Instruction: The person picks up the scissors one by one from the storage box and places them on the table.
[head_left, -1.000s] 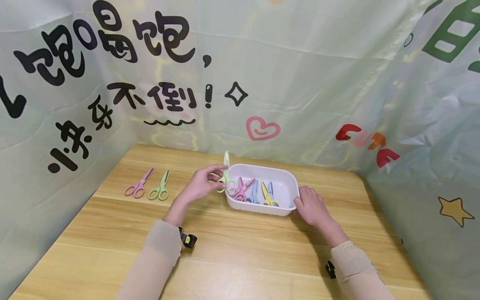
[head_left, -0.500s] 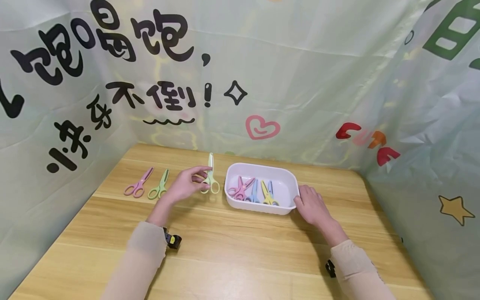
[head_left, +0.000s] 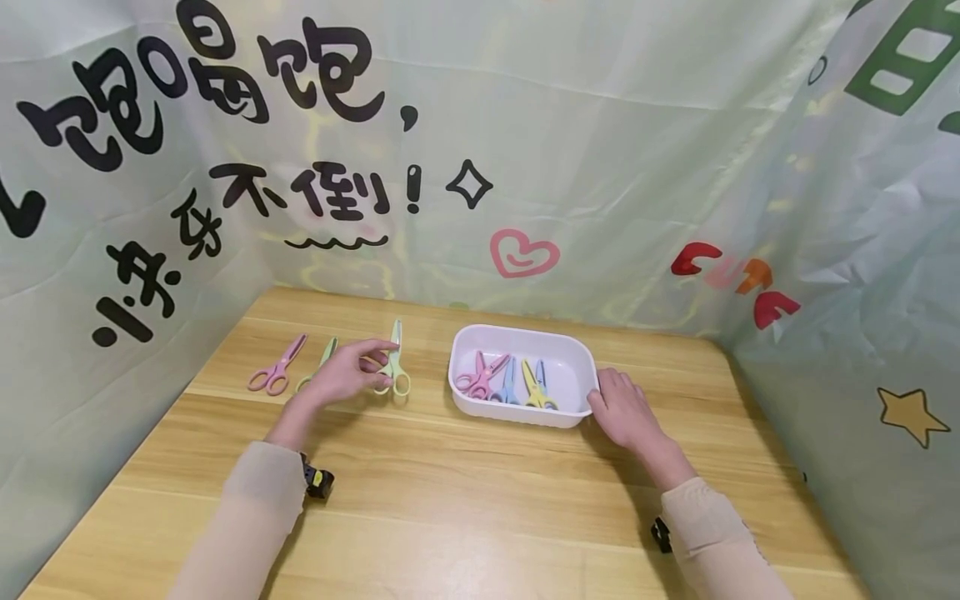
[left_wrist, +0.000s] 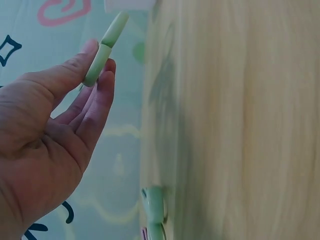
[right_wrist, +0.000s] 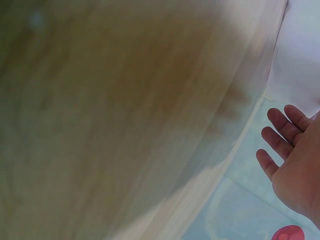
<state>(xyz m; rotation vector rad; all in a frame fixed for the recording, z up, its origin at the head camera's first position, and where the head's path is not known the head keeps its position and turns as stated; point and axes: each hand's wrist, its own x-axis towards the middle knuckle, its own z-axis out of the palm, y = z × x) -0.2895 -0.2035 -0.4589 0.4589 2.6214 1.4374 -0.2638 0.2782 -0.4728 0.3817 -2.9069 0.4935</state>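
My left hand [head_left: 345, 372] pinches a pair of pale green scissors [head_left: 395, 367] between thumb and fingers, points upward, left of the white plastic tray [head_left: 517, 417]. In the left wrist view the scissors [left_wrist: 97, 65] appear edge-on in the fingertips. My right hand [head_left: 625, 408] grips the tray's right end, thumb at the rim. The right wrist view shows its other fingers [right_wrist: 277, 142] loosely extended beside the tray wall; the thumb is hidden there. Inside the tray lie pink scissors [head_left: 482, 382], blue scissors [head_left: 507, 385] and yellow scissors [head_left: 534, 387], among several pairs.
Pink scissors [head_left: 277, 367] lie on the wooden table [head_left: 450, 500] at the left. Green scissors [head_left: 327, 353] beside them are partly covered by my left hand. A printed curtain [head_left: 600, 167] hangs behind the table and at both sides.
My left hand has carried the pale green scissors leftward from the tray's left edge, now over the table near the other green pair. The right hand and tray have stayed in place.
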